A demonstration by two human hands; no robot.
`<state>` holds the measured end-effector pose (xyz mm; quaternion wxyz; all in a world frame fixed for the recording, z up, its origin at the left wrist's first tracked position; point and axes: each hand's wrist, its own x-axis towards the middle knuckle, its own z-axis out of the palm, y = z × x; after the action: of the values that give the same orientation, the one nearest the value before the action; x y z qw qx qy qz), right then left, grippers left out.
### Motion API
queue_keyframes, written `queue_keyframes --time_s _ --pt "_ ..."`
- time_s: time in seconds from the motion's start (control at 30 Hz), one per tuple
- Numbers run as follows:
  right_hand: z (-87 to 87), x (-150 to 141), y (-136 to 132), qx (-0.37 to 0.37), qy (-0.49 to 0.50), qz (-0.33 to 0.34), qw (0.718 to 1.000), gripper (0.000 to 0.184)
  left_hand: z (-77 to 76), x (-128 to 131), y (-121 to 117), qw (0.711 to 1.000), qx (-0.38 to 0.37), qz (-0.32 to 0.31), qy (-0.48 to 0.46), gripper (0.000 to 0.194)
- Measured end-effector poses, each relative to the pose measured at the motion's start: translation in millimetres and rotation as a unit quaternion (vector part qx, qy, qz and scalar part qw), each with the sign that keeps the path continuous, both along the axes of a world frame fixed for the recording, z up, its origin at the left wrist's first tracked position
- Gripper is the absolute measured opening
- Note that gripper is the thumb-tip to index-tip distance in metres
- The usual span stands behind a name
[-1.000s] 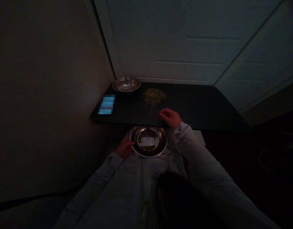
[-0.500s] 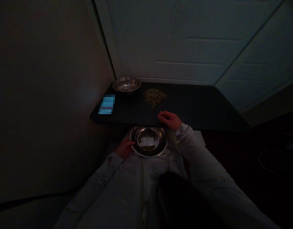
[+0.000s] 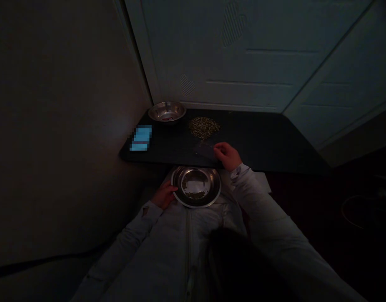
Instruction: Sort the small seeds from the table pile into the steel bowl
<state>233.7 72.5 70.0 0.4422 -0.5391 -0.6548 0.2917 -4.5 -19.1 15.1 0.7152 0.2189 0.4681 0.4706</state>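
My left hand [image 3: 164,195] is closed on the left rim of a shiny metal bowl [image 3: 216,193], which rests on my lap just below the table edge. Small greenish grains [image 3: 195,195] lie in the bowl, mostly along its near side. Over the front of the dark table, my right hand [image 3: 228,157] pinches a thin, dark flat card [image 3: 206,150]. A few grains are by the card's far edge. Beyond it lies a heap of mixed pale and greenish grains [image 3: 204,127], narrowing to a short trail towards me. The dim light hides their exact kind.
A second metal bowl [image 3: 167,112] stands at the table's back left corner. In front of it lies a lit phone [image 3: 141,138], its screen blurred out. A pale door [image 3: 243,71] rises behind the dark table [image 3: 268,138], and a wall [image 3: 70,126] runs along the left.
My right hand with the card tilted and drew slightly towards me, then shifted back out and a little right, the card showing flat again. The trail of grains has shortened; my left hand stays put.
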Motion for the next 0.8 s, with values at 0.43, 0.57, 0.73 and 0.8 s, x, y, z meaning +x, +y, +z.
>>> queue_keyframes --time_s 0.43,0.57,0.73,0.8 --pt "7.0 2.8 -4.3 0.027 -0.118 -0.072 0.99 0.017 -1.8 -1.7 0.1 1.0 0.005 -0.002 -0.002 0.035" --pt "6.3 12.2 -1.5 0.03 -0.126 -0.12 0.984 0.017 -1.5 -2.6 0.5 1.0 0.007 -0.009 -0.01 0.034" --pt "5.0 17.0 0.5 0.031 -0.115 -0.127 0.985 0.02 -2.6 -2.9 0.8 1.0 0.008 -0.009 -0.008 0.033" --pt "4.5 16.7 1.0 0.033 -0.113 -0.122 0.986 0.02 -3.2 -2.3 0.5 1.0 0.013 -0.011 -0.01 0.035"
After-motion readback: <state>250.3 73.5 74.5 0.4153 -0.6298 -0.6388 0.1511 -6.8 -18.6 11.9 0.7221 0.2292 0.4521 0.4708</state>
